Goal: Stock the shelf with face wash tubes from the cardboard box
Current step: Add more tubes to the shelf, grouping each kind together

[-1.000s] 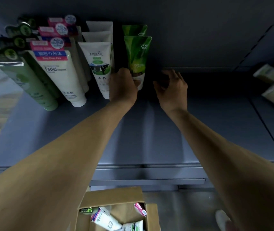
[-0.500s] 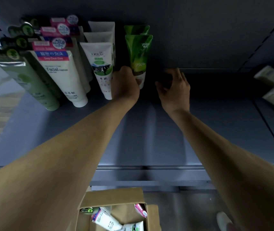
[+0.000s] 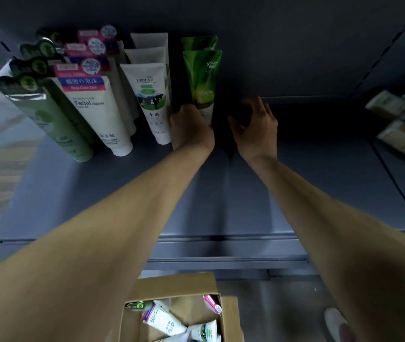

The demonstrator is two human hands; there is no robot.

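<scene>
Two hands at shelf (image 3: 221,193) back: left hand (image 3: 191,127) grips green tube (image 3: 202,80) base; right hand (image 3: 255,129) beside, fingers loosely curled, holding nothing visible.

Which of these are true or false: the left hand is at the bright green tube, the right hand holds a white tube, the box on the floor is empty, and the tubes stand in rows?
1. The left hand is at the foot of the front bright green tube. True.
2. The right hand holds a white tube. False: no white tube shows in it.
3. The cardboard box is empty. False: tubes lie inside.
4. Tubes stand in rows on the shelf. True.
</scene>
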